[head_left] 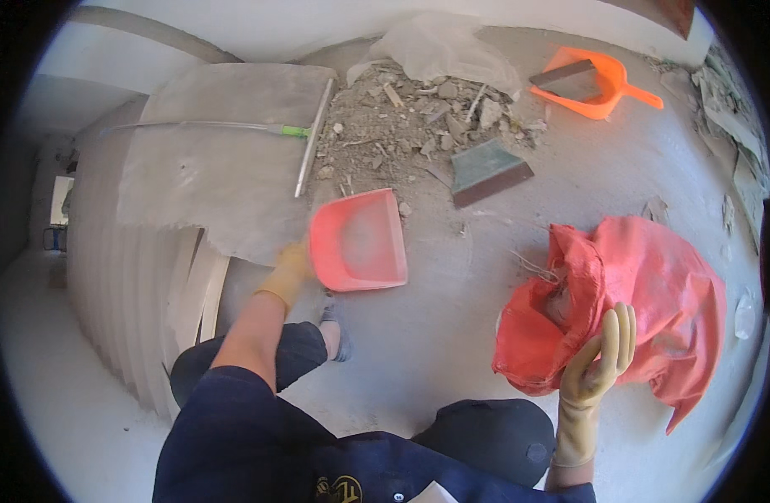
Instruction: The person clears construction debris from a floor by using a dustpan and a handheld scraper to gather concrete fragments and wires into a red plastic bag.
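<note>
My left hand (288, 272), in a yellow rubber glove, is closed at the near left side of a red dustpan (364, 243); the handle is hidden inside the fingers. The pan looks to have only dust in it and is just short of the rubble pile (385, 126). My right hand (599, 356), gloved the same way, is raised with its fingers stretched out and holds nothing. It is beside the mouth of a red woven sack (662, 293) lying on its side, overlapping it in view; whether they touch I cannot tell. The sack's contents are mostly hidden.
A grey-and-brown dusty block-like piece (490, 172) lies at the rubble's right edge. Farther right is an orange dustpan (599, 92). A long-handled squeegee (309, 138) rests across dusty stacked sheets (184, 184) on the left. Plastic sheeting (444, 50) covers the pile's back; debris lines the right wall.
</note>
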Motion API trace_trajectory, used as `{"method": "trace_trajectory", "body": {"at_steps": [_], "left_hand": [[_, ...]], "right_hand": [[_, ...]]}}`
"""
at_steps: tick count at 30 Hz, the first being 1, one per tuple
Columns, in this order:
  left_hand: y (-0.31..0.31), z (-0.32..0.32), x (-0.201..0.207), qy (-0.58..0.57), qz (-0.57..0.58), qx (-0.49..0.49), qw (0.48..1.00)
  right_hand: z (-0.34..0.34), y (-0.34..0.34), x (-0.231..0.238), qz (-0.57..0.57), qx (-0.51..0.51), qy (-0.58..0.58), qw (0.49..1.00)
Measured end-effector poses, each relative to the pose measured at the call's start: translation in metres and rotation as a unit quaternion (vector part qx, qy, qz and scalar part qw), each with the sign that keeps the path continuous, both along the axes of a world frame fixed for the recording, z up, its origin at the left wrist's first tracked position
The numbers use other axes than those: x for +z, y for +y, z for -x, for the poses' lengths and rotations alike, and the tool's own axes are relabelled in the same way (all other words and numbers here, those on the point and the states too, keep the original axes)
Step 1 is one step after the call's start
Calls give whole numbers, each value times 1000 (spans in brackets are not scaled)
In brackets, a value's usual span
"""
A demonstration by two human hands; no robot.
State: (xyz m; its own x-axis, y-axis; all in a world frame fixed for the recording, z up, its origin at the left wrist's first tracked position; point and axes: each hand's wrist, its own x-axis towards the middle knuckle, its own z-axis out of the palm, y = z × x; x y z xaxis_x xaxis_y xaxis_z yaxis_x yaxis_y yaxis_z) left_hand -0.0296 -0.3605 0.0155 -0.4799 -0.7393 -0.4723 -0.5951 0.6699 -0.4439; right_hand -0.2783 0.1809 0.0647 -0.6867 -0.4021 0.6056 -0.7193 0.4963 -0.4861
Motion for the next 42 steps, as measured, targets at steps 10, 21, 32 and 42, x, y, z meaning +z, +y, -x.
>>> {"method": "trace_trajectory", "body": {"at_steps": [10,21,32,42], "left_hand": [[9,30,90,33,-322,206,923],[-23,-103,95,119,-278,138,943],[-127,129,-38,381,-420,437,699],[-106,109,-74,402,-627,536,397]], "right_hand": [[7,-52,12,-27,166,-16,986],[25,-86,46,19,240,34,970],[7,-164,94,-120,301,-11,946],[-12,-360,-18,-83,140,-743,649]]}}
